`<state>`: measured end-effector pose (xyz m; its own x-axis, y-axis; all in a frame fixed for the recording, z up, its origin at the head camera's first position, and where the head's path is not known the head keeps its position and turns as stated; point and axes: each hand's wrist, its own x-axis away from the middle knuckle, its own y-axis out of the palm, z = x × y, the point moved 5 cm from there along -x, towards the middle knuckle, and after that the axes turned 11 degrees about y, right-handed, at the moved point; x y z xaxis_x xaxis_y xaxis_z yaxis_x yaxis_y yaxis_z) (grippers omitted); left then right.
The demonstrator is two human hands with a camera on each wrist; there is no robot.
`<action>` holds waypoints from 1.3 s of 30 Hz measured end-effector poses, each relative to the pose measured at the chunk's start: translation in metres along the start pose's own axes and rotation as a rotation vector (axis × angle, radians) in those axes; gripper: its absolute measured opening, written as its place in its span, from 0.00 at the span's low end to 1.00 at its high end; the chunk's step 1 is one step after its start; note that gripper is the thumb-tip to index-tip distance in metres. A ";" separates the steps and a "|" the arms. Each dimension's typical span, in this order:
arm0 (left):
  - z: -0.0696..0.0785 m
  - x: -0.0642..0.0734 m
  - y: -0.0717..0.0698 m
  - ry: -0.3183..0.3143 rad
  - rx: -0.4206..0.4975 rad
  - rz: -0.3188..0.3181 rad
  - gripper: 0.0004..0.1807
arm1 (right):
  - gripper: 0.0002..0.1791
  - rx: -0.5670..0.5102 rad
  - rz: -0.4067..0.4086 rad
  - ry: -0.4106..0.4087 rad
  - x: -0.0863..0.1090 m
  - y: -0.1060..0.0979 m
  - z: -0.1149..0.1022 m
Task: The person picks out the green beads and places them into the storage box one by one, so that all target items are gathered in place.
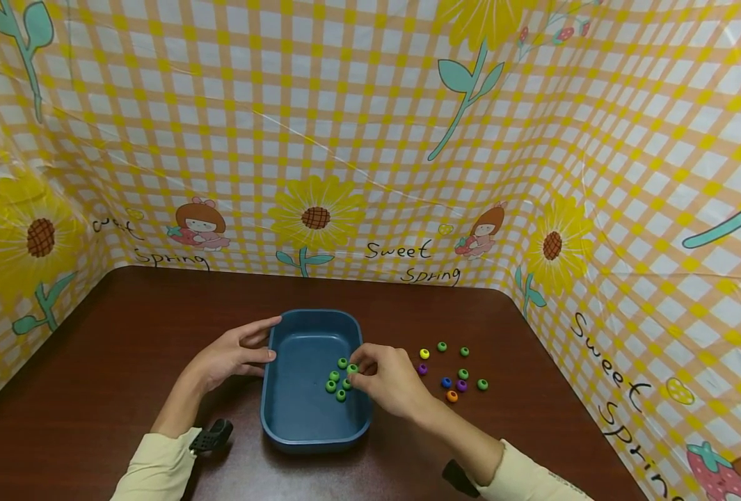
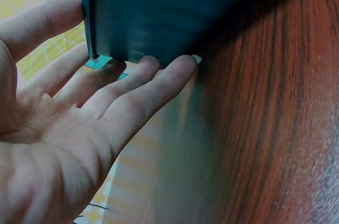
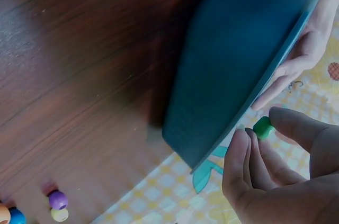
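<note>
Bead point(image 3: 262, 127) — green, pinched in right hand point(image 1: 390, 379) | left hand point(image 1: 229, 356) — fingers extended, touching tray point(image 1: 295, 396)

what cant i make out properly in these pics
- Head view: part of the blue tray's right rim, covered by the right hand.
- Left wrist view: the rest of the tray, cut off by the top edge.
- Right wrist view: the loose green beads inside the tray, hidden behind its outer wall.
- Right wrist view: part of the orange bead, cut off by the left edge.
</note>
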<state>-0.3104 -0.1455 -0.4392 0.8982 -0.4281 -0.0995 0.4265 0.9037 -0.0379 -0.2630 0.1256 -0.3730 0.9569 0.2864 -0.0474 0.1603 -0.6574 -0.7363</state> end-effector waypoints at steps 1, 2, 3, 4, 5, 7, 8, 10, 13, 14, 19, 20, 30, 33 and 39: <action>0.000 0.000 0.000 0.001 -0.001 0.000 0.41 | 0.09 0.000 -0.005 0.000 0.000 0.001 0.000; 0.000 0.000 0.000 0.002 -0.001 0.000 0.41 | 0.09 -0.002 -0.009 0.003 -0.001 0.002 -0.001; 0.000 0.000 0.000 0.003 -0.002 -0.001 0.41 | 0.09 -0.001 -0.012 0.006 -0.001 0.003 -0.001; 0.000 0.000 0.000 0.004 -0.003 -0.001 0.41 | 0.08 0.000 -0.014 0.009 -0.001 0.004 -0.001; 0.000 0.000 0.000 0.004 -0.003 -0.001 0.40 | 0.08 0.002 -0.016 0.009 -0.001 0.005 -0.002; 0.000 0.000 0.000 0.004 -0.004 0.000 0.40 | 0.08 0.010 -0.022 0.013 -0.001 0.007 -0.002; 0.000 0.000 0.000 0.004 -0.004 -0.001 0.40 | 0.07 0.013 -0.025 0.014 -0.001 0.007 -0.002; 0.000 0.000 0.000 0.005 -0.003 -0.001 0.40 | 0.07 0.020 -0.036 0.018 -0.001 0.009 -0.001; 0.000 -0.001 0.000 0.006 -0.003 -0.001 0.40 | 0.06 0.029 -0.050 0.019 -0.001 0.010 -0.001; 0.000 -0.001 0.000 0.006 -0.003 -0.001 0.40 | 0.06 0.031 -0.053 0.018 -0.001 0.010 0.000; 0.000 -0.001 0.000 0.003 -0.004 -0.001 0.40 | 0.07 0.039 -0.058 0.005 -0.001 0.011 0.000; 0.000 -0.001 0.000 0.002 -0.004 -0.002 0.40 | 0.07 0.040 -0.059 0.004 -0.001 0.011 0.000; 0.000 -0.001 0.000 0.001 -0.005 -0.002 0.40 | 0.08 0.035 -0.067 0.003 -0.001 0.010 0.000; 0.000 0.000 0.000 0.003 -0.008 -0.003 0.39 | 0.08 0.020 -0.069 0.014 0.000 0.010 0.000; -0.001 0.000 0.000 0.003 -0.012 -0.009 0.39 | 0.09 -0.013 -0.039 0.038 -0.002 0.008 0.002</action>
<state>-0.3107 -0.1455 -0.4398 0.8943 -0.4358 -0.1018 0.4328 0.9000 -0.0511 -0.2646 0.1214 -0.3802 0.9583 0.2855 0.0066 0.2003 -0.6554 -0.7282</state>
